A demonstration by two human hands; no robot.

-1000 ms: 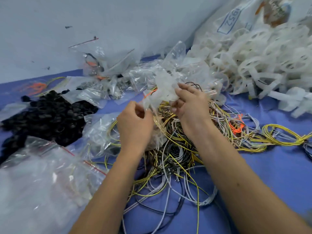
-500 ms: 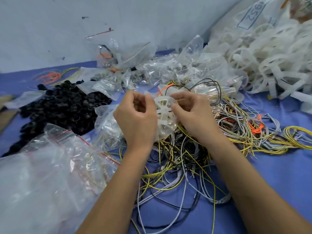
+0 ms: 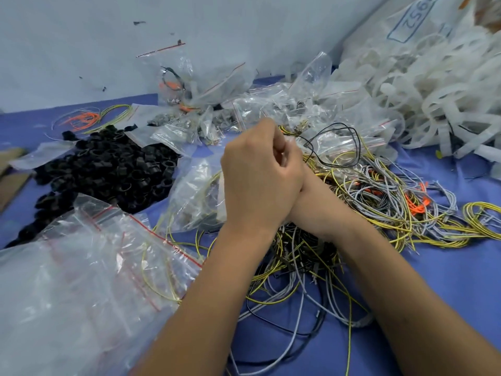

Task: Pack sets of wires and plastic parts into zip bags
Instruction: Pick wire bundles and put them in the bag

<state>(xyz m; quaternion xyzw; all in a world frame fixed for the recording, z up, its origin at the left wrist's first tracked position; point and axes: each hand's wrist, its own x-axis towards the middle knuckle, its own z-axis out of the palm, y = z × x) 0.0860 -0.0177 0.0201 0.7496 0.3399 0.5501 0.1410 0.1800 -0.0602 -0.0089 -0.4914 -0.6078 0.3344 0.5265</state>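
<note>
Blue cloth [image 3: 447, 294] spreads under the wire tangle [image 3: 339, 213]. Your left hand [image 3: 260, 180], fingers curled, crosses over your right wrist and hides your right hand, whose state you cannot tell. A black wire loop [image 3: 336, 147] lies just right of the left hand, with zip bags [image 3: 81, 280] to its near left.

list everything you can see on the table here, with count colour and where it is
black plastic rings: one heap, too many to count, black, left
white plastic parts: one big heap, white, far right
printed sack: one, whitish with blue marking, top right behind the white heap
loose wires: a tangle, yellow, grey, black and orange, centre to right
orange and yellow wires: small bunch, far left
small zip bags: many, clear with red strips, centre back
large zip bags: a pile, clear, near left
table cover: one, blue
left hand: fingers curled, over the wire tangle; what it holds is hidden
right hand: hidden behind the left; only its forearm shows
</note>
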